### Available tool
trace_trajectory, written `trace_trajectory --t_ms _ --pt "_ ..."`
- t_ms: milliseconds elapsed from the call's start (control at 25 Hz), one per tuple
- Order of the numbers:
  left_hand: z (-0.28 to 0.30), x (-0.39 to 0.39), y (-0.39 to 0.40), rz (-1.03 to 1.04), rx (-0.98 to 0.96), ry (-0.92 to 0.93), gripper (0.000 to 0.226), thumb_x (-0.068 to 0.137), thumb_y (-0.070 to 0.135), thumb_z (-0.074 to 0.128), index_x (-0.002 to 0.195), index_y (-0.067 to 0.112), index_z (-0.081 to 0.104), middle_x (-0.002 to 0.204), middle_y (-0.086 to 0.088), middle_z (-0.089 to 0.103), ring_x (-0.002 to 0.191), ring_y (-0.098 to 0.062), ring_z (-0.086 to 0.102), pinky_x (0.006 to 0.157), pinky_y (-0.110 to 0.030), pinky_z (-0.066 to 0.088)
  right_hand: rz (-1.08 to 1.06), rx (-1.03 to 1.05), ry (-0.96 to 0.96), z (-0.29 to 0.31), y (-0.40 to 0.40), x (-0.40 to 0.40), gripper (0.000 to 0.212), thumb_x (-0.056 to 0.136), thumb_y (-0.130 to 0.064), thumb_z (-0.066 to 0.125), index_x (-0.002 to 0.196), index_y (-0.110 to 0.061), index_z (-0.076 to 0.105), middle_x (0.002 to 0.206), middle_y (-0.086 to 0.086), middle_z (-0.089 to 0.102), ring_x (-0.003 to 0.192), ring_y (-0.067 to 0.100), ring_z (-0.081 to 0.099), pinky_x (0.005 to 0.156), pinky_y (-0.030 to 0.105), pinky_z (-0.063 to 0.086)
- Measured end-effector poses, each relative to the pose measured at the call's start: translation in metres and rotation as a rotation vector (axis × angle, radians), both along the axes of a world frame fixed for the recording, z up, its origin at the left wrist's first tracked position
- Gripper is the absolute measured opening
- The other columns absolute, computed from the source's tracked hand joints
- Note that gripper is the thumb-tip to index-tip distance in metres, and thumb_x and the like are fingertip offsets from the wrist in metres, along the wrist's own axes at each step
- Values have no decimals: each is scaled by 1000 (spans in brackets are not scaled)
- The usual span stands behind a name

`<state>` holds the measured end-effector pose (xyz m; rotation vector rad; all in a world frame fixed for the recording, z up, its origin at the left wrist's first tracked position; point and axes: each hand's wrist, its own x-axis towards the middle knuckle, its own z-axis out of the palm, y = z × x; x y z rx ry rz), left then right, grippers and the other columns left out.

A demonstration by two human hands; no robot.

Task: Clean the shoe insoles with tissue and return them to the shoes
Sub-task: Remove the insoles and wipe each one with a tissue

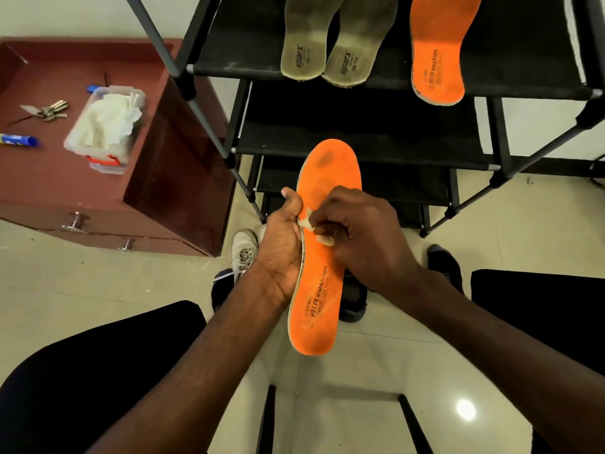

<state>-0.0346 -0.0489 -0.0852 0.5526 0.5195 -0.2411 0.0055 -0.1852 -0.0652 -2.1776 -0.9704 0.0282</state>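
**Wiping the orange insole**

The left hand (281, 237) holds one orange insole (322, 257) up in the air, over the floor. It grips the insole by its left edge, near the middle, with the thumb on top. I think it holds the side so the flat top is free to wipe and the insole does not wobble.

The right hand (363, 234) is closed around a small bit of tissue (316, 229) and presses it on the middle of the insole, right beside the left thumb. The toe end sticks out past both hands, and it has dark smudges on it. The heel end, with its printed words, hangs down near the person. So most of the insole is outside the grip.

The other orange insole (438, 50) lies on the top shelf of the black shoe rack (376, 136), next to two grey insoles (327, 44). They look like they are parked there to wait.

More tissue sits in a clear box (104, 129) on the red-brown cabinet (157, 178), off to the left. A white shoe (244, 250) and dark shoes (445, 263) wait on the floor, just below the hands.
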Motion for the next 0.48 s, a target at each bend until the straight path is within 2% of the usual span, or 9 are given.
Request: trace_trajectory --t_ms 80,200,280,360,480 --pt "-1 0 -2 -20 38 8 76 106 67 27 145 8 55 127 -17 72 110 -31 73 92 -46 62 -136 -7 -14 -3 -7 15 28 81 8 75 103 -8 79 99 4 72 90 20 68 78 44 60" --pt "5 2 -8 -46 91 -13 78 105 68 26 151 11 51 142 -21 63 116 -36 67 93 -54 58 -314 44 -22 -4 -6 34 24 87 7 70 104 -8 79 101 4 73 89 15 70 80 39 61" --pt "8 4 -8 -23 104 -27 77 106 67 25 151 10 50 137 -20 65 112 -34 70 92 -51 59 -269 98 8 -1 1 31 24 88 8 68 103 -7 79 101 3 73 89 13 70 81 36 61" --pt "7 6 -6 9 69 -16 76 106 65 26 150 7 51 126 -18 71 110 -31 72 93 -46 60 -136 87 25 -1 3 19 26 85 9 70 102 -8 79 100 2 73 89 14 70 80 36 60" --pt "4 3 -5 -1 107 -4 77 106 66 26 145 5 54 111 -16 76 97 -27 76 82 -42 63 -58 14 41 -3 -4 10 28 83 8 73 102 -10 80 98 0 73 87 12 68 79 35 60"
